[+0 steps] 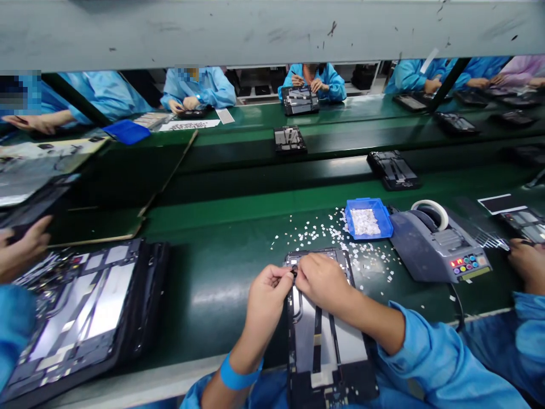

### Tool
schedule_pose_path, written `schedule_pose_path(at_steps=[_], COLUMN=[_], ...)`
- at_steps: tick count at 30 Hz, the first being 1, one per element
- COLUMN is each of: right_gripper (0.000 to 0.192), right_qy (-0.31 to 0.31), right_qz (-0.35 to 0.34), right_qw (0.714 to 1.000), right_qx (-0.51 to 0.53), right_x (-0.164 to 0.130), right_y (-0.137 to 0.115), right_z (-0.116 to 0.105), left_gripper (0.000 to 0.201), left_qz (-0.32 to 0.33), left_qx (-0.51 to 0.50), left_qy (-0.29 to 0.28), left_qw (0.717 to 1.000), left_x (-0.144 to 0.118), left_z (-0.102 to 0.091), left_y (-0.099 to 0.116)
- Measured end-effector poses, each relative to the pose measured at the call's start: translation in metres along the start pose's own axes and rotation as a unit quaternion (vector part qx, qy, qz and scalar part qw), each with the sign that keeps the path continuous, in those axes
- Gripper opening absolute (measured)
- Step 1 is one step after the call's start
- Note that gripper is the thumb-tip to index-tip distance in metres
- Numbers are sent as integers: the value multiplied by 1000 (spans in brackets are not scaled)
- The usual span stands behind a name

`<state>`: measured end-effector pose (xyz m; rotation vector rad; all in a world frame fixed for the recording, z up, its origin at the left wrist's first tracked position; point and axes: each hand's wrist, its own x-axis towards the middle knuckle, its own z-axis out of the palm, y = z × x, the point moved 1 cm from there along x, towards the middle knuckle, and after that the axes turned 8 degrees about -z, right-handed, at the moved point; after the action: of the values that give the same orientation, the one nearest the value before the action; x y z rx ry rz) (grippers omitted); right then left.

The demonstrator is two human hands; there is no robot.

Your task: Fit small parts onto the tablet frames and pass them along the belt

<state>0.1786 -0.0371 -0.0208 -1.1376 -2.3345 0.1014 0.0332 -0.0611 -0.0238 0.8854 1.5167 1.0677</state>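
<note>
A small dark part (293,274) sits pinched between the fingertips of both hands, right at the upper left corner of the open tablet chassis (326,346) that lies on the green surface (213,284) in front of the person. The left hand (268,292) has its grip closed on the part from the left; the right hand (323,281) meets it from the right, thumb and forefinger closed on the same piece. What exactly the part is cannot be made out — it is too small.

To do this well, it looks wise to keep both wrists low over the chassis and let only the fingertips work, with the part square to the corner, since a tilt there could leave it badly seated.

Just beyond the chassis, small white scraps (336,233) lie scattered over the surface, some touching its upper edge — these could slip under the fingers or into the frame. Behind them stands a blue tray (383,227) holding more white pieces, and just beside it to the right a grey tape dispenser (438,250) with a roll on top. At left lies another opened chassis (80,312), with a neighbour's hand (23,247) near it; a second neighbour's hand (528,264) shows at far right. Across the belt, people in blue coats work at further units.
</note>
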Motion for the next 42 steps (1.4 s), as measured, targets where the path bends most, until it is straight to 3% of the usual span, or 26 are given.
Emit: schedule_pose_path(at_steps=[3, 6, 8, 10, 12, 14, 16, 19, 23, 32, 42], right_gripper=[13, 13, 17, 24, 21, 14, 12, 11, 8, 5, 14], right_qy=[2, 12, -29, -67, -67, -46, -52, -40, -30, 22, 25], right_qz=[44, 178, 274, 300, 241, 134, 58, 31, 35, 16, 21], right_qw=[999, 983, 954, 939, 962, 990, 995, 997, 997, 995, 999], right_qx=[14, -41, -119, -156, -107, -6, 54, 61, 70, 98, 22], right_x=[3, -3, -11, -17, -21, -20, -17, -10, -4, -13, -9], right_y=[29, 89, 123, 134, 115, 76, 35, -1, -2, 7, 0], right_z=[-22, -61, -84, -95, -91, -74, -51, -22, -8, -11, -2], left_gripper=[18, 16, 15, 15, 16, 18, 19, 20, 19, 19, 16], left_qz=[-8, -16, -18, -15, -10, -9, -11, -11, -7, -12, 10], left_qx=[-2, -14, -21, -22, -14, -4, -4, -13, -16, -20, 11], left_qy=[1, -1, -5, -4, -1, -1, -3, -3, 3, 2, 4], left_qw=[1000, 1000, 1000, 1000, 1000, 1000, 1000, 1000, 1000, 1000, 1000], left_x=[2, 5, 6, 6, 6, 4, 2, 0, -1, -1, -3], left_z=[0, -2, -4, -6, -7, -7, -5, -2, -2, 0, 0], left_y=[-1, -3, -5, -6, -6, -4, -2, 0, 0, -1, -3])
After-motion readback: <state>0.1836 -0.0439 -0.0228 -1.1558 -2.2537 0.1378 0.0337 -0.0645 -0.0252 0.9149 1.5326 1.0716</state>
